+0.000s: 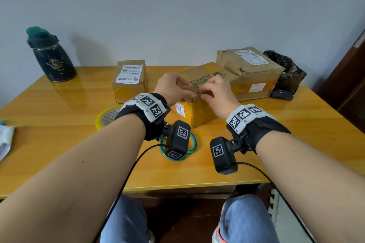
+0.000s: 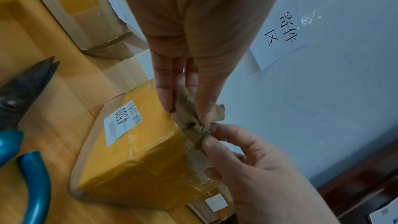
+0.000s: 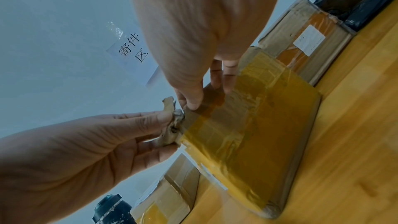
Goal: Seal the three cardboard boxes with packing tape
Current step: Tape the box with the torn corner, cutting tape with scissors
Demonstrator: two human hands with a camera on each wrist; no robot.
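At the middle of the wooden table point(image 1: 59, 144), the tape-wrapped cardboard box point(image 1: 199, 112) is worked at its near top corner, where a crumpled strip of brown tape point(image 2: 189, 108) is pinched by both hands — the left hand point(image 1: 173, 89) with thumb and fingertips, the right hand point(image 1: 217, 92) likewise. Two further boxes are seen behind: a small labelled box point(image 1: 129, 81) and a larger box point(image 1: 250, 65). A yellow tape roll point(image 1: 106, 117) lies beside the left wrist.
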